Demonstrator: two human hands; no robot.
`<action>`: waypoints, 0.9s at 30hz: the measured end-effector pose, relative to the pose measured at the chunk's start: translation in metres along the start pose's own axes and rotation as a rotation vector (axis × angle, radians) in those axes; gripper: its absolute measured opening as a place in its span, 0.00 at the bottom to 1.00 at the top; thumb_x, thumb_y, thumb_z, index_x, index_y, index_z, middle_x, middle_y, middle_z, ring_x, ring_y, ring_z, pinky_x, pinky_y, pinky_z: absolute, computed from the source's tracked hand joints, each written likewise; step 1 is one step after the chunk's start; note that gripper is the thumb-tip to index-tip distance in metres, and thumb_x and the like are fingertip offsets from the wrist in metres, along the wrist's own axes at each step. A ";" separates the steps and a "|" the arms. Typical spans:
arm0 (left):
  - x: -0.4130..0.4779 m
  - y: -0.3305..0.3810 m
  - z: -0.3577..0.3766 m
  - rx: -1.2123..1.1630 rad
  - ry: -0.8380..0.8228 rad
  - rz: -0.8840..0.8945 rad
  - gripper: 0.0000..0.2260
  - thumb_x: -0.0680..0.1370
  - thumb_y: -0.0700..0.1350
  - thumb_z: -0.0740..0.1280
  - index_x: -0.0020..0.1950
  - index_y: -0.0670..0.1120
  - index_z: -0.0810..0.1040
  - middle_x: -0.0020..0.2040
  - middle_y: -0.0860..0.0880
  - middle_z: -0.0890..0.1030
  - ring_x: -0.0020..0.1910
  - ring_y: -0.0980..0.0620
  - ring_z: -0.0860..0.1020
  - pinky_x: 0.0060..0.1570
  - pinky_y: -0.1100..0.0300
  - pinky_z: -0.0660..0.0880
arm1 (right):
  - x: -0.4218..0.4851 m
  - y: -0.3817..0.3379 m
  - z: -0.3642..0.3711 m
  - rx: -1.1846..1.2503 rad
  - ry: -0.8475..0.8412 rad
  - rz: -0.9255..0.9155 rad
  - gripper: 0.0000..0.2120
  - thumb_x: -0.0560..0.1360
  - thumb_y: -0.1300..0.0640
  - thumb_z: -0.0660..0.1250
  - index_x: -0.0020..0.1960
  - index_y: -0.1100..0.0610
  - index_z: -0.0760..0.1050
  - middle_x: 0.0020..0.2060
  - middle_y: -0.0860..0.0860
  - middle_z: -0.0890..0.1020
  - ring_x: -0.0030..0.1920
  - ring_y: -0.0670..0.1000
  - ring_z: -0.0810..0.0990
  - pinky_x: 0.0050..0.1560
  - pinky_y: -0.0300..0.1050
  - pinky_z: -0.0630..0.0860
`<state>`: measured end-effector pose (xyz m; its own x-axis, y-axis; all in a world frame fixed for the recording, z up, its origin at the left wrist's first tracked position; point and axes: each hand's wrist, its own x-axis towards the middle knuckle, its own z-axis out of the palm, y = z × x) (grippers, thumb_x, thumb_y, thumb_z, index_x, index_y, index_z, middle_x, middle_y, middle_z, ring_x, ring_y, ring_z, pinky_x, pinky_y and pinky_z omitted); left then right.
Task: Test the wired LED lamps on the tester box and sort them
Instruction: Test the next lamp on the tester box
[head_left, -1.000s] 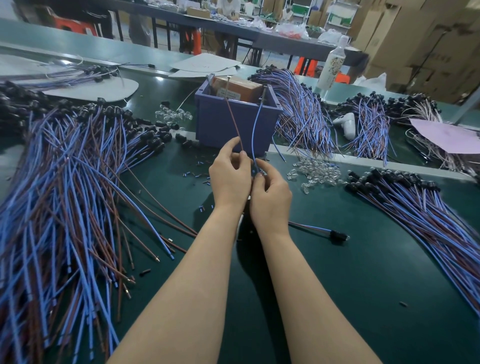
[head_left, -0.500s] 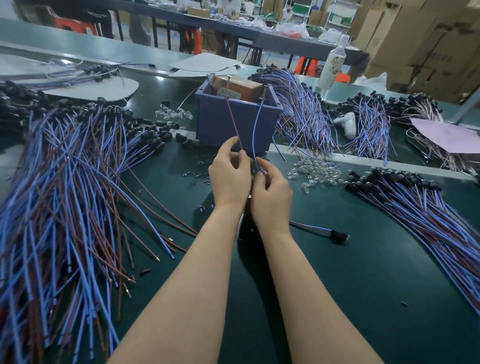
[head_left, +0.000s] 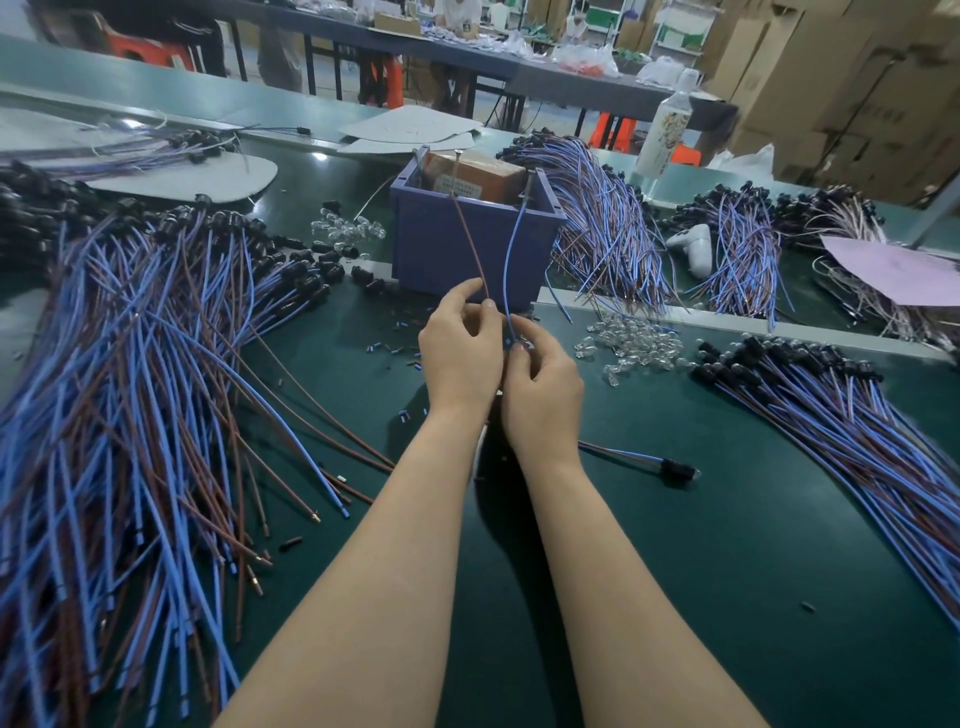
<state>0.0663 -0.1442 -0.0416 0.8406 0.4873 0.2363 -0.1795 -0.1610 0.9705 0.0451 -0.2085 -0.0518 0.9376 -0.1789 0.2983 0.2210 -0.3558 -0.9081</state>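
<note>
My left hand and my right hand meet in front of the purple tester box. Together they hold one wired lamp: the left pinches its brown wire, the right pinches its blue wire. Both wires rise from my fingers, and their bare tips lean over the box's top. The lamp's head is hidden behind my hands. A brown carton sits inside the box.
A large heap of blue and brown wired lamps covers the left of the green table. A second row of wired lamps fans out at right, with one single lamp beside my right wrist. Clear loose bulbs lie right of the box.
</note>
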 end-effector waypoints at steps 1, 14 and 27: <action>0.001 0.000 -0.001 0.000 -0.015 -0.018 0.10 0.79 0.40 0.63 0.59 0.43 0.78 0.43 0.48 0.82 0.46 0.49 0.80 0.54 0.48 0.77 | 0.000 0.000 0.000 0.002 -0.002 -0.001 0.15 0.78 0.64 0.58 0.61 0.55 0.77 0.48 0.45 0.80 0.47 0.45 0.77 0.48 0.33 0.70; 0.009 0.029 -0.046 0.016 0.409 -0.008 0.15 0.82 0.46 0.58 0.65 0.40 0.73 0.60 0.43 0.76 0.59 0.48 0.75 0.62 0.56 0.70 | 0.016 -0.006 -0.049 -0.103 0.007 -0.037 0.06 0.77 0.60 0.63 0.47 0.51 0.76 0.40 0.46 0.80 0.43 0.46 0.79 0.45 0.34 0.71; -0.030 0.033 -0.002 0.958 -1.022 0.190 0.21 0.74 0.56 0.68 0.65 0.53 0.73 0.64 0.45 0.71 0.65 0.45 0.66 0.64 0.54 0.65 | 0.033 0.011 -0.107 -0.380 -0.356 0.465 0.10 0.76 0.60 0.63 0.37 0.58 0.76 0.33 0.54 0.78 0.29 0.50 0.76 0.31 0.41 0.78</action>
<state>0.0340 -0.1621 -0.0170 0.9115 -0.3688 -0.1819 -0.2661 -0.8662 0.4230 0.0501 -0.3164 -0.0207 0.9576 -0.1017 -0.2697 -0.2726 -0.6233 -0.7329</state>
